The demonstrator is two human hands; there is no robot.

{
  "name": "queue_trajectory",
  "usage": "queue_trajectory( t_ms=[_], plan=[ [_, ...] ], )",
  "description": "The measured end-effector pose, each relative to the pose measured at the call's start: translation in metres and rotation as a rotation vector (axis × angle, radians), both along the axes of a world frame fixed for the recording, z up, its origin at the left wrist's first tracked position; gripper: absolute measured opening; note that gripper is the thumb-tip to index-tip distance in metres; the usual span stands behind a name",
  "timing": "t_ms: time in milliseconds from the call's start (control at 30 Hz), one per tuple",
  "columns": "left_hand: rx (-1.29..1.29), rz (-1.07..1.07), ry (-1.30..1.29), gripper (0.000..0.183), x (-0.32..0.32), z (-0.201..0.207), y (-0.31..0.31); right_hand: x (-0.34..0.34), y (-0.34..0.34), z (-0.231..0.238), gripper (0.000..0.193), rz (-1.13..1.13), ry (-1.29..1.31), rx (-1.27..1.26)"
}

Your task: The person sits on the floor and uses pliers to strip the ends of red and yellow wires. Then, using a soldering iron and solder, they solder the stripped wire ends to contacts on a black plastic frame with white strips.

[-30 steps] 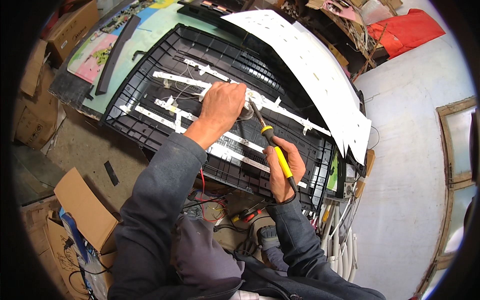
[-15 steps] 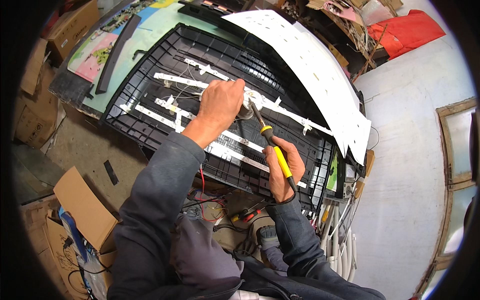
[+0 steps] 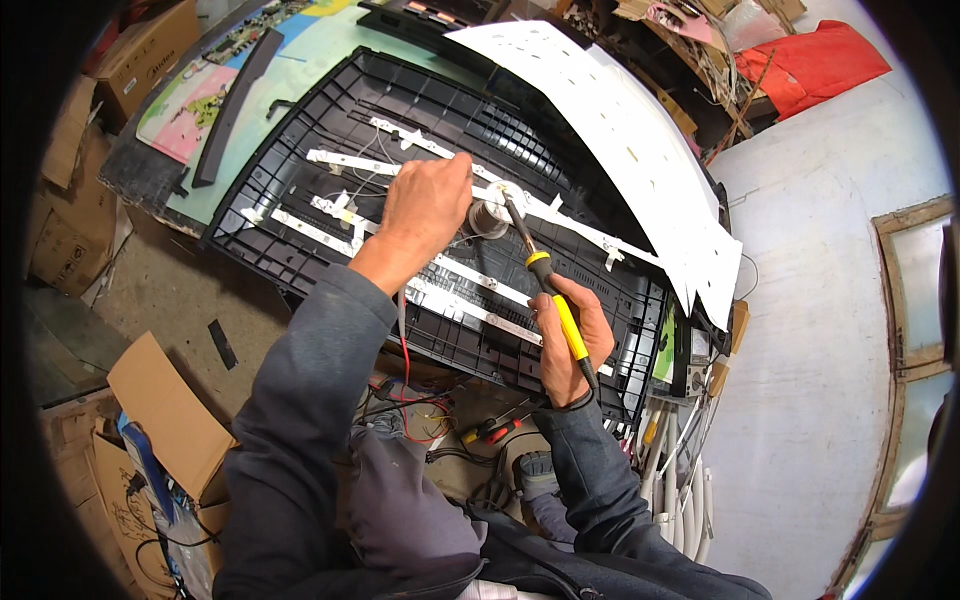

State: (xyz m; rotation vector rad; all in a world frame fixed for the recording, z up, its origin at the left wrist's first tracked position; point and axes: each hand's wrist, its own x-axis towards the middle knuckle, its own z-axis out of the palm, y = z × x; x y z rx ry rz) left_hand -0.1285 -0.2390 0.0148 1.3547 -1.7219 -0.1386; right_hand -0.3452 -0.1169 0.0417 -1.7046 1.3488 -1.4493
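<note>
My right hand (image 3: 577,340) is closed round the yellow-and-black handle of a soldering iron (image 3: 566,322). The iron's tip points up and left, at a small round white piece (image 3: 507,192) by a white LED strip (image 3: 555,215). My left hand (image 3: 428,205) is pinched shut over the same strip, left of the tip; its fingertips are turned away, and what they hold is hidden. Right beside that hand is a spool of silvery wire (image 3: 488,220). More LED strips (image 3: 310,232) and thin loose wires lie across the black plastic back panel (image 3: 300,130).
A large white perforated sheet (image 3: 620,130) leans along the panel's far right side. A dark bar (image 3: 235,110) lies at the left of the table. An open cardboard box (image 3: 170,400) stands at lower left. Cables (image 3: 430,410) and white tubes (image 3: 685,490) are below the panel.
My left hand has drawn a little to the left, uncovering more of the wire spool and the white round piece. The soldering iron stays nearly in place.
</note>
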Motion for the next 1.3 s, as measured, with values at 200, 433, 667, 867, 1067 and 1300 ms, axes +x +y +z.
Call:
queue_trajectory(
  t_ms=[200,433,667,867,1067,1300],
  plan=[
    [0.003,-0.032,-0.001,0.009,0.007,-0.003,-0.001,0.006,0.001,-0.002,0.024,0.011,0.011,0.022],
    [0.005,-0.029,-0.016,0.009,0.007,-0.005,0.000,0.008,-0.002,-0.006,0.026,0.078,0.148,-0.007],
    [-0.017,-0.020,-0.035,0.009,0.005,-0.006,0.001,0.010,-0.004,-0.009,0.027,0.078,0.147,-0.008],
    [-0.046,-0.004,-0.077,0.008,0.005,-0.004,0.000,0.013,-0.005,-0.009,0.026,0.060,0.111,0.007],
    [-0.065,0.001,-0.108,0.007,0.005,-0.005,0.000,0.011,-0.006,-0.011,0.027,0.078,0.148,0.001],
    [-0.080,0.010,-0.109,0.007,0.004,-0.005,-0.001,0.011,-0.007,-0.012,0.027,0.079,0.147,0.007]
  ],
)
